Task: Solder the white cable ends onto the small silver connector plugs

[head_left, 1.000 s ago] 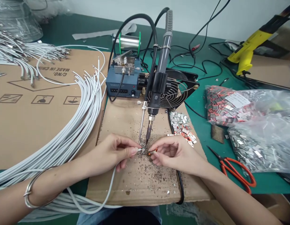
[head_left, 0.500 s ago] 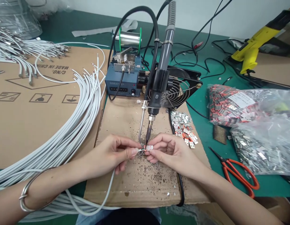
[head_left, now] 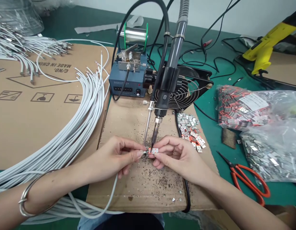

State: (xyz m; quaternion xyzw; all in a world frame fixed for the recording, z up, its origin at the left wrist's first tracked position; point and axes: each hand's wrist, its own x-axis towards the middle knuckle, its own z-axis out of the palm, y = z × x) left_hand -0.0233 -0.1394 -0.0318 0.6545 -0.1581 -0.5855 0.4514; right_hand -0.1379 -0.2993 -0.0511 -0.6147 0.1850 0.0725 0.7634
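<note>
My left hand (head_left: pixel 128 156) pinches the stripped end of a white cable (head_left: pixel 112 191), which trails down behind the fingers. Between the thumb and fingers of my right hand (head_left: pixel 173 153) is a small USB connector (head_left: pixel 155 150), metal with an orange-red insert. The cable's end meets or nearly meets the connector's left side; exact contact is too small to make out. Straight above, a clamped soldering iron (head_left: pixel 160 111) points its tip down at the connector. Beside it, a thin metal solder feed tube (head_left: pixel 148 124) ends just over my left fingertips.
A bundle of white cables (head_left: pixel 90 111) curves along the left. Loose USB connectors (head_left: pixel 192 131) lie right of my hand, near orange-handled pliers (head_left: pixel 248 179) and bags of connectors (head_left: pixel 243 108). Behind stand a blue solder feeder (head_left: pixel 127 80), a solder spool (head_left: pixel 135 36) and a fan (head_left: pixel 183 92).
The view has shifted slightly, so most things sit a little further right. Both hands keep their pinches; the cable end and connector stay together under the iron's tip.
</note>
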